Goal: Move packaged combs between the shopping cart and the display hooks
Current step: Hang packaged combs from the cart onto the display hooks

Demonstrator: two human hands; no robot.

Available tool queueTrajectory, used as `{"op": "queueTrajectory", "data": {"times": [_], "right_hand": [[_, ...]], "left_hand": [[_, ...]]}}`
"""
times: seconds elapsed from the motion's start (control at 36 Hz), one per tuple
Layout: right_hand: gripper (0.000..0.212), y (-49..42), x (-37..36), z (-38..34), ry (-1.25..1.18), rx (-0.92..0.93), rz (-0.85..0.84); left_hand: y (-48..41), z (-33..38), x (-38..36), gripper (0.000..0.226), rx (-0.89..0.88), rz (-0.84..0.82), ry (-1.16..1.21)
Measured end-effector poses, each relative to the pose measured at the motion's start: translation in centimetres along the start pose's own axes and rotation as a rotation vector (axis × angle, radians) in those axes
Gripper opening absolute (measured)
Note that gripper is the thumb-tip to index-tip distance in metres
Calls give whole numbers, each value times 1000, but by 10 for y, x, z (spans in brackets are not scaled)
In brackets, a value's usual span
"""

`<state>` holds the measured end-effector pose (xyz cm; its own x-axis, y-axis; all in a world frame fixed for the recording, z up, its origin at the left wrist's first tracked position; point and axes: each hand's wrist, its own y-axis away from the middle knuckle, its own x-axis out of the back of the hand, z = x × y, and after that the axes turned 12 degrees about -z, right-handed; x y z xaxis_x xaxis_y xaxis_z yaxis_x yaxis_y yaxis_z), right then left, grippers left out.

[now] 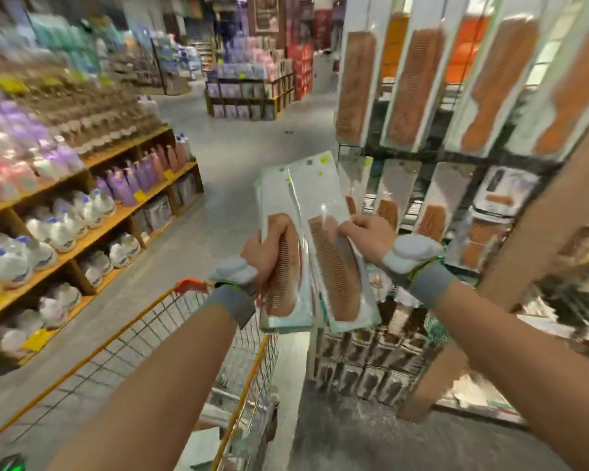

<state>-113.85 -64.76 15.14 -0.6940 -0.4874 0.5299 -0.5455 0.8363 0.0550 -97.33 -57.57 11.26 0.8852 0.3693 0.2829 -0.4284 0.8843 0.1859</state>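
Packaged combs (306, 212), a small fan of flat clear packs with white backing, are held upright in mid-air at the middle of the scene, above the far right corner of the shopping cart (170, 321) and just left of the display rack (371, 154). The left hand (269, 246) is clamped round the lower half of the fan, with its thumb laid over the front of the left-hand pack (288, 287), in which a brown comb sits teeth to the left. The right hand (368, 232) has its fingers curled and pinches the right edge of the right-hand pack (337, 266), which overlaps the others and holds a longer brown comb set on a slant. Both wrists carry a grey band with a pale grey block on top. The cart is wire mesh with yellow-orange rails and an orange corner piece (191, 285); what lies in its basket is too blurred to tell. On the right, the rack carries rows of hanging comb packs (415, 86), tall ones in the upper row and shorter ones below, with dark boxed goods (364, 362) stacked lower down near the floor (245, 158). A brown post (531, 249) slants up along the near right side. Along the left runs wooden shelving (82, 175) filled with purple, pink and white bottles and yellow price tags. Far down the aisle stands a low stand (249, 96) of purple and grey packs. Much of the view is smeared by motion.
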Motion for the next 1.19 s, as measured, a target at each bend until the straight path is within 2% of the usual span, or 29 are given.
{"op": "queueTrajectory", "data": {"times": [0.11, 0.25, 0.36, 0.44, 0.56, 0.61, 0.69, 0.81, 0.86, 0.92, 1.0, 1.19], "right_hand": [[32, 44, 45, 11, -46, -4, 66], [14, 79, 75, 29, -117, -13, 135], [16, 109, 96, 39, -145, -36, 204], [14, 121, 106, 40, -139, -53, 219], [11, 129, 119, 39, -183, -69, 258], [19, 129, 121, 44, -203, -107, 279], [20, 121, 122, 60, -161, -171, 282], [26, 106, 122, 77, -138, -233, 272], [35, 105, 121, 77, -142, -242, 272], [30, 97, 119, 82, -143, -252, 281], [37, 94, 117, 86, -171, -263, 281], [34, 83, 119, 99, -181, -246, 327]], "left_hand": [[29, 33, -35, 73, -54, -25, -47], [57, 57, -68, 51, -120, -57, 20], [77, 71, -89, 37, -161, -99, -26], [81, 79, -96, 41, -185, -123, -48], [88, 93, -103, 33, -215, -157, -6], [87, 93, -105, 33, -227, -165, 25], [82, 88, -107, 33, -216, -160, 10], [67, 78, -110, 49, -156, -225, 58], [61, 74, -113, 47, -154, -222, 51], [46, 67, -118, 49, -142, -219, 26], [35, 60, -125, 56, -127, -221, -6], [11, 49, -144, 44, -77, -227, 18]]}}
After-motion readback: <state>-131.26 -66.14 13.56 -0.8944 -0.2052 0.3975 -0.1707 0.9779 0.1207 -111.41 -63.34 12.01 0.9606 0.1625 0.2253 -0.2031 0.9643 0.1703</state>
